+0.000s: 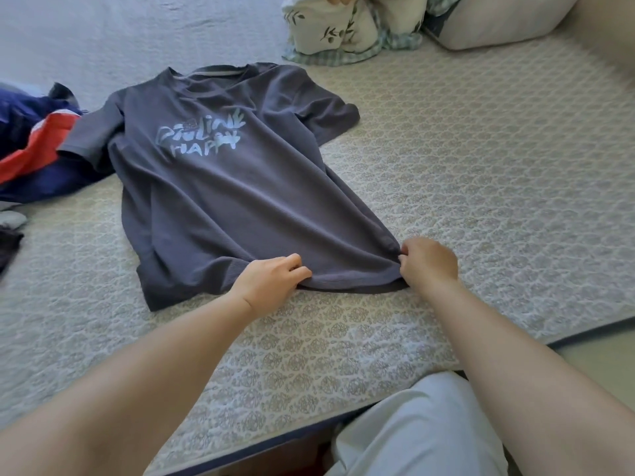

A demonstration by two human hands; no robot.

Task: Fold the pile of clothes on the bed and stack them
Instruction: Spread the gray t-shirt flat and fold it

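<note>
A dark grey T-shirt [220, 187] with pale blue lettering lies spread face up on the bed [481, 187], collar toward the far side. My left hand [271, 281] pinches the bottom hem near its middle. My right hand [429, 261] pinches the hem at the shirt's right bottom corner. The hem bunches slightly between the two hands. A heap of navy and red clothing [37, 146] sits at the left edge, touching the shirt's left sleeve.
A rolled quilt with leaf print and green check [343, 29] lies at the far side, with a pale pillow [498, 22] to its right. Small dark and white garments [10, 231] sit at the far left. The bed's near edge [275, 444] runs by my white-trousered leg [419, 434].
</note>
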